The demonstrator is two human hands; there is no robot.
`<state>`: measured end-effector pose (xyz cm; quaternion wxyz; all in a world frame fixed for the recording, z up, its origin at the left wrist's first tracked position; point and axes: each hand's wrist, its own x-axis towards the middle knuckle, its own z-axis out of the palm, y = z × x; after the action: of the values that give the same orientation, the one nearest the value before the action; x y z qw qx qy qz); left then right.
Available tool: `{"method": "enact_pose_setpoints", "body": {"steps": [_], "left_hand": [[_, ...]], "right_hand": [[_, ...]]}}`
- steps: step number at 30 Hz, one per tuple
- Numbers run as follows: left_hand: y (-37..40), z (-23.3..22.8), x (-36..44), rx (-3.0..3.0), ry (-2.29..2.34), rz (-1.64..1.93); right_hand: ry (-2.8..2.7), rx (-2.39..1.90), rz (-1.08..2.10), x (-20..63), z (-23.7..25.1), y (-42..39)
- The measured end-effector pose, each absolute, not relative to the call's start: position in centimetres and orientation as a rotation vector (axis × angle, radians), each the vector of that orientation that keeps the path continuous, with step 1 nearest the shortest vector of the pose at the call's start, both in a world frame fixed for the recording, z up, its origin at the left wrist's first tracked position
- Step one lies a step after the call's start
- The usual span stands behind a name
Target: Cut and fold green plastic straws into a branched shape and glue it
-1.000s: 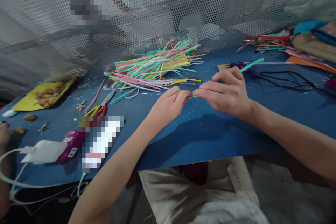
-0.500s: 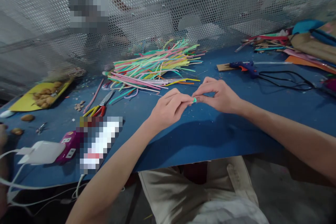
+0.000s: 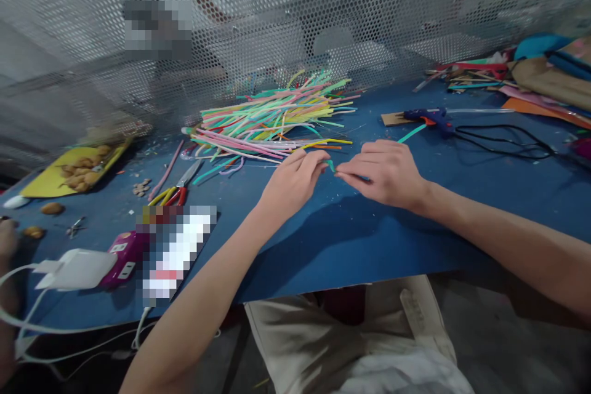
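Observation:
My left hand (image 3: 294,181) and my right hand (image 3: 385,172) meet over the blue table (image 3: 351,234), fingertips pinched together on a thin teal pipe cleaner (image 3: 330,165). Its short bent end shows between the two hands. The long end of the same stem sticks out behind my right hand (image 3: 410,132), pointing toward the glue gun. Most of its middle is hidden by my right hand's fingers. A heap of coloured pipe cleaners (image 3: 272,117) lies just beyond my hands.
A blue glue gun (image 3: 429,116) with a black cord (image 3: 503,138) lies at the right. Pliers (image 3: 178,188), a purple power strip (image 3: 122,255) with a white charger (image 3: 74,268) and a yellow card with nuts (image 3: 74,169) sit left. A perforated metal screen (image 3: 277,24) closes the back.
The teal stem's long end, hidden half a second ago, sticks out again behind my right hand. Both hands stay pinched together at nearly the same spot, the right one turned slightly.

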<state>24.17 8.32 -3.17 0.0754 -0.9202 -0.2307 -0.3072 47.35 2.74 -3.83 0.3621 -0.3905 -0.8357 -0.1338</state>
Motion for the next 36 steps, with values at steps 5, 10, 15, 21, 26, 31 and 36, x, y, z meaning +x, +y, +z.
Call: {"method": "enact_pose_setpoints", "body": {"steps": [5,10,15,21,26,31,36], "left_hand": [[7.9,-2.5,23.9,-2.805,-0.563,-0.853],[7.1,-2.0,24.3,-2.802,-0.336,-0.825],[6.4,-2.0,24.6,-2.82,-0.345,-1.108],[5.9,-2.2,24.7,-2.707,-0.652,-1.344],[6.2,-2.6,25.0,-2.641,-0.744,-1.367],[7.1,-2.9,25.0,-2.62,-0.747,-1.202],[7.6,-2.6,24.6,-2.635,-0.663,-0.909]], "right_hand": [[-2.134,-0.945,-0.547,48.6,-2.6,2.7],[-2.041,-0.986,-0.292,48.7,-2.5,3.1],[-1.877,-1.009,0.147,48.1,-2.6,3.6],[-1.8,-1.019,0.274,47.1,-3.2,3.3],[-1.831,-1.004,0.179,46.5,-4.0,3.2],[-1.973,-1.039,-0.168,46.3,-4.4,2.9],[-2.07,-1.056,-0.553,47.1,-3.7,2.6]]}}
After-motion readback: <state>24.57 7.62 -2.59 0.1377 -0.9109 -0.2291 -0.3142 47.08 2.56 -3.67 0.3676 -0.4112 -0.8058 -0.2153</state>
